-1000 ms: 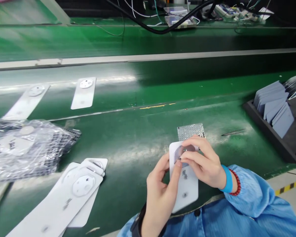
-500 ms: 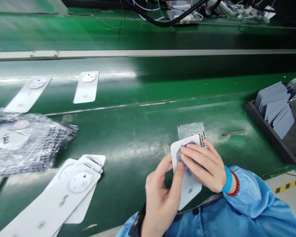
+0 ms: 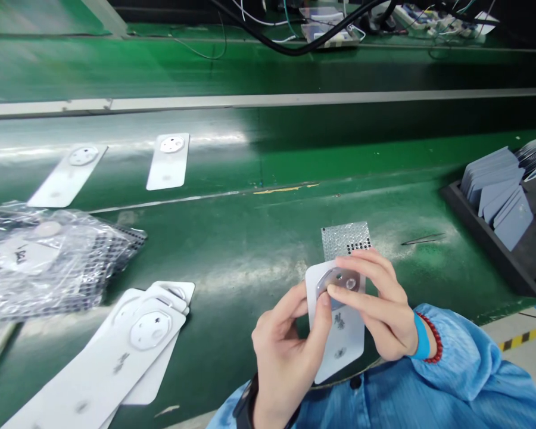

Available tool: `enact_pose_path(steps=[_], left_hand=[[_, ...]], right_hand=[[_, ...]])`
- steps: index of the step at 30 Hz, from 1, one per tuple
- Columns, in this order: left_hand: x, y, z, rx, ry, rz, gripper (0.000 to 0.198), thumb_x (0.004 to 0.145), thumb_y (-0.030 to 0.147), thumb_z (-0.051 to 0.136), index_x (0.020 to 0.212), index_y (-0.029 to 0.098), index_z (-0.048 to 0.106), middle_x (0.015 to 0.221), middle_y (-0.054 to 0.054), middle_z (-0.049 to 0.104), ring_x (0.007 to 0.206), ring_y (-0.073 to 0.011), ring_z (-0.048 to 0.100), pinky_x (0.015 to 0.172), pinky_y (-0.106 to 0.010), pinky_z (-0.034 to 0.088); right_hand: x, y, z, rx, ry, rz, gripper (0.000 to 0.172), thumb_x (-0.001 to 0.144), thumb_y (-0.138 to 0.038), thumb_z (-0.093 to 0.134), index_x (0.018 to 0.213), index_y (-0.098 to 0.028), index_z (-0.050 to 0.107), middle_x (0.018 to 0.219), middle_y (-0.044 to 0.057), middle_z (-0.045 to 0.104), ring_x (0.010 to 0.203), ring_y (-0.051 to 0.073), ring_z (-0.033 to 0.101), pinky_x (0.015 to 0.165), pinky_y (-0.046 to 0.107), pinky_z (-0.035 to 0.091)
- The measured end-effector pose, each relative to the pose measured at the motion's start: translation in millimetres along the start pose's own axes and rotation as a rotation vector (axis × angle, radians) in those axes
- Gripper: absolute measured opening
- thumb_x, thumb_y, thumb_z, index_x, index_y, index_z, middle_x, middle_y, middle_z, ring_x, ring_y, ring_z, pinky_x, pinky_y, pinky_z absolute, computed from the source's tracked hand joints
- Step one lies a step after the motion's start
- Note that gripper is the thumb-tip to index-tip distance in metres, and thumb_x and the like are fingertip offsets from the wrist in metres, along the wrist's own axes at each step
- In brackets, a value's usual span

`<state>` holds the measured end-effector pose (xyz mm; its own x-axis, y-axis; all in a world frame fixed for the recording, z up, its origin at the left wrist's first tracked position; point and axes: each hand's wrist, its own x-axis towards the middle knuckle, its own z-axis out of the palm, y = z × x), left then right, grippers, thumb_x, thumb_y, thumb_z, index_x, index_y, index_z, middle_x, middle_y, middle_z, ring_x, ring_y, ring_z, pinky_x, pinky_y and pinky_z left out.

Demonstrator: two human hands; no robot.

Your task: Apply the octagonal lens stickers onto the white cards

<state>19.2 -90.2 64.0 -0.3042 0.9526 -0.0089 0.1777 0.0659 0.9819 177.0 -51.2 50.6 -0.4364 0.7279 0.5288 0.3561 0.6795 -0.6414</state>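
Observation:
A white rectangular panel (image 3: 343, 345) with rounded corners and a shallow round recess near its top is held tilted above the bench. My left hand (image 3: 290, 345) is closed on its left edge, thumb on the front and fingers behind. At the upper right of the panel is my right hand (image 3: 379, 298), one finger along the top edge and another fingertip pressed into the recess beside my left thumb. Whether a small piece lies under that fingertip is hidden. Just behind the panel lies a clear sheet (image 3: 342, 234) with rows of small black dots.
White panels (image 3: 84, 363) are stacked at the lower left, near a clear plastic bag (image 3: 49, 262). Two more panels, one left (image 3: 69, 176) and one right (image 3: 168, 164), lie farther back. Tweezers (image 3: 423, 239) rest right of the sheet. A black tray (image 3: 486, 238) holds grey cards.
My right hand has shifted down and right, its fingers spreading to uncover more of the recess. The panel has dropped slightly toward me, exposing more black dots on the sheet.

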Motion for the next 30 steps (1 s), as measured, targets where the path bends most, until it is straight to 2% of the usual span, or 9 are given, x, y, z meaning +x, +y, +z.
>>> enact_pose_path(steps=[3,5,9,12,19,24,30], left_hand=[[1,0,2.3,0.000,0.054,-0.026,0.010,0.077,0.025,0.072,0.084,0.021,0.078,0.058,0.002,0.072,0.049,-0.0127,0.063,0.051,-0.018,0.050],[2,1,4.1,-0.006,0.072,-0.049,0.010,0.075,0.026,0.074,0.082,0.020,0.078,0.055,0.002,0.070,0.047,-0.0130,0.061,0.049,-0.020,0.049],[4,1,6.8,-0.037,0.067,-0.059,0.012,0.074,0.028,0.074,0.082,0.021,0.079,0.053,0.001,0.069,0.046,-0.0142,0.061,0.049,-0.022,0.050],[3,1,6.9,-0.043,0.053,-0.049,0.012,0.074,0.028,0.073,0.083,0.022,0.079,0.055,0.001,0.071,0.047,-0.0142,0.063,0.050,-0.021,0.051],[-1,4,8.3,0.027,0.046,-0.023,0.012,0.075,0.024,0.072,0.084,0.022,0.079,0.064,0.000,0.075,0.053,-0.0161,0.068,0.054,-0.021,0.053],[-3,13,14.4,0.072,0.098,-0.002,0.012,0.078,0.020,0.068,0.085,0.022,0.077,0.063,0.002,0.074,0.053,-0.0146,0.066,0.057,-0.021,0.052],[-5,7,11.3,0.021,0.043,0.017,0.016,0.078,0.017,0.068,0.090,0.020,0.078,0.075,-0.001,0.078,0.060,-0.0160,0.070,0.061,-0.021,0.055]], right_hand=[[2,-2,1,0.012,0.043,0.009,0.050,0.085,-0.005,0.040,0.123,-0.028,0.063,0.149,0.002,0.045,0.138,0.027,0.042,0.111,0.056,0.039],[3,-1,3,0.060,0.063,0.013,0.048,0.086,-0.005,0.041,0.122,-0.027,0.064,0.150,0.002,0.044,0.138,0.028,0.043,0.111,0.056,0.041],[7,1,8,0.295,0.156,0.219,0.040,0.091,-0.011,0.052,0.125,-0.027,0.063,0.140,0.007,0.056,0.126,0.026,0.057,0.102,0.048,0.053],[11,0,9,0.452,0.207,0.334,0.037,0.091,-0.013,0.059,0.125,-0.028,0.063,0.129,0.007,0.064,0.116,0.023,0.064,0.095,0.043,0.058],[17,-5,8,0.544,0.157,0.398,0.035,0.086,-0.015,0.068,0.119,-0.027,0.066,0.130,0.007,0.062,0.113,0.022,0.065,0.089,0.037,0.062],[21,-5,8,0.616,0.134,0.435,0.030,0.084,-0.017,0.069,0.113,-0.024,0.066,0.127,0.009,0.063,0.115,0.021,0.063,0.090,0.035,0.060],[22,-10,7,0.472,0.183,0.409,0.028,0.082,-0.013,0.068,0.108,-0.024,0.065,0.110,0.005,0.068,0.107,0.018,0.065,0.090,0.030,0.057]])
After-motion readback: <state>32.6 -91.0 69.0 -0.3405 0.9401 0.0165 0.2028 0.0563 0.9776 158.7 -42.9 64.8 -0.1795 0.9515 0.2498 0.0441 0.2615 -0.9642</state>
